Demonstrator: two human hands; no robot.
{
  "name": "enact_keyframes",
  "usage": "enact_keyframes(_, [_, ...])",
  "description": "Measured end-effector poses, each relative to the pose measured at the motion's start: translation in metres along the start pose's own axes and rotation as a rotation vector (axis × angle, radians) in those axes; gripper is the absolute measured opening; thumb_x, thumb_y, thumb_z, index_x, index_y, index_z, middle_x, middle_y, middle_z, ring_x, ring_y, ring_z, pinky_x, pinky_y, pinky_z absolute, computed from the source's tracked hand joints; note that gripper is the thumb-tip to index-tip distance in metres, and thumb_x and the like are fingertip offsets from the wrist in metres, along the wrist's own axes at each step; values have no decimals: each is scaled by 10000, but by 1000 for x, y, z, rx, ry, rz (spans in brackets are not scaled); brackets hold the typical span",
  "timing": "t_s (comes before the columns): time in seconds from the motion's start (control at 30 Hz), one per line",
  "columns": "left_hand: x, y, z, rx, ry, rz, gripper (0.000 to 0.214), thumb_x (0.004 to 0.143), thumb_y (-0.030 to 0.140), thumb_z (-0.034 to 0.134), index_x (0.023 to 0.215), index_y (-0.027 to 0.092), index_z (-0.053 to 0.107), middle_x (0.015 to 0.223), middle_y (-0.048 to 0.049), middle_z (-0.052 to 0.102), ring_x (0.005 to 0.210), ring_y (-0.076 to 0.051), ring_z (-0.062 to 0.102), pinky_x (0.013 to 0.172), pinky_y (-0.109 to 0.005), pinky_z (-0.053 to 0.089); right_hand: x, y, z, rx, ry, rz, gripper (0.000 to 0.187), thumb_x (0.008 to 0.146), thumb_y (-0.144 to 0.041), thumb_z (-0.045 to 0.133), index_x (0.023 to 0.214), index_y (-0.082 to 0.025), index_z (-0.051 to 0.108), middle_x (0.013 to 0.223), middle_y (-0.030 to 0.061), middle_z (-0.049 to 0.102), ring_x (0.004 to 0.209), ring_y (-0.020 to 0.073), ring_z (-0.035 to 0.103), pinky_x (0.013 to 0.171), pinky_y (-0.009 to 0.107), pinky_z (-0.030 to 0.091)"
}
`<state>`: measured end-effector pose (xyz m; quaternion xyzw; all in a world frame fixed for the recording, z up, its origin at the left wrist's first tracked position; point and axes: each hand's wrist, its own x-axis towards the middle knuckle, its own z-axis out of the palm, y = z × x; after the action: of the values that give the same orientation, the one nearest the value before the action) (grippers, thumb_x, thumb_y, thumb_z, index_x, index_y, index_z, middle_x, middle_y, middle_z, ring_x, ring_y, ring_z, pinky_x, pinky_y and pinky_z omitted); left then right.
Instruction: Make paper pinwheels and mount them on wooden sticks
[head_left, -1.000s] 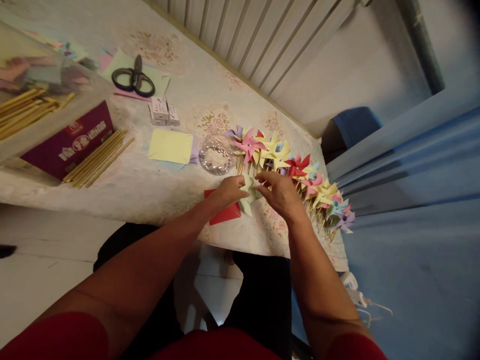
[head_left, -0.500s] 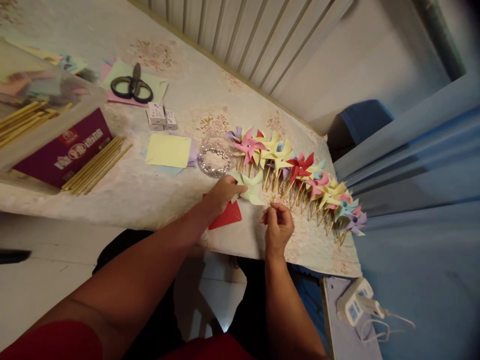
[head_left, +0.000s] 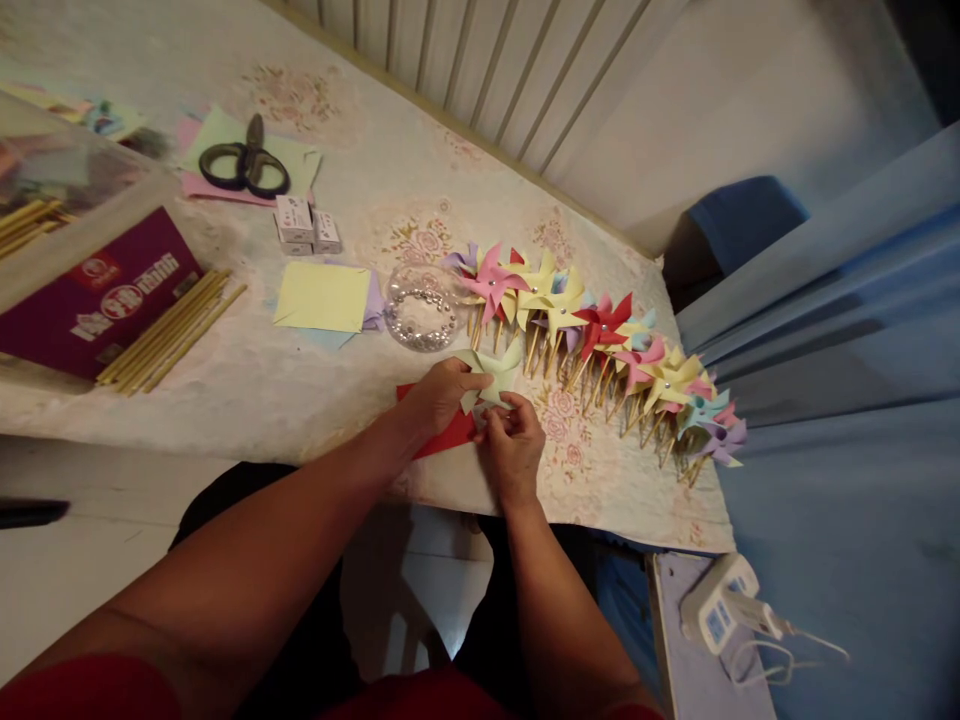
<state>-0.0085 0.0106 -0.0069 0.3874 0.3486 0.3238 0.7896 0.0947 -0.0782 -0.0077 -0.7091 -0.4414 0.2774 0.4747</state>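
1. The left hand (head_left: 442, 392) pinched one vane of a pale green pinwheel (head_left: 491, 368), holding it just above the table (head_left: 300, 400) near the front edge. A red paper sheet (head_left: 448, 438) lay beneath it.
2. The right hand (head_left: 514, 450) had its fingertips pinched together against the pinwheel's lower edge. Whether they held some small part could not be told.
3. Done: a row of finished pinwheels (head_left: 600, 335), each on a stick, lay overlapping to the right of the hands and reached toward the table's far corner.
4. In hand: the pale green pinwheel showed no stick, so it was judged unfinished.
5. Left: a bundle of yellow sticks (head_left: 169, 330) and a yellow paper square (head_left: 322, 297) on other sheets lay unused at the left.
6. Containers: a clear round dish (head_left: 425, 308), just beyond the left hand, held small pearl-like beads. A clear plastic bin (head_left: 75, 195) at the far left held more sticks and blurred coloured papers. Two small white boxes (head_left: 304, 222) and a maroon box (head_left: 97, 300) were closed, their contents hidden.
7. Scissors (head_left: 244, 165) lay on paper at the table's back.
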Motion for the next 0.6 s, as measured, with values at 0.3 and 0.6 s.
enact_keyframes(0.3, [-1,3,6,-38,20,16,79,696,245,637,678,204,571,676,-12,625,666,-149,577,663,-285,495,4,3,7,-163,175,-61,182,805,-337,557,916,-205,616,700,-10,636,599,147,581,615,268,500])
enact_keyframes(0.6, [-2,1,7,-157,-20,23,62,676,160,661,693,182,606,718,-17,664,690,-135,591,743,-280,500,6,7,3,-168,188,-177,171,816,-351,584,851,-194,639,757,3,621,676,147,559,698,268,482])
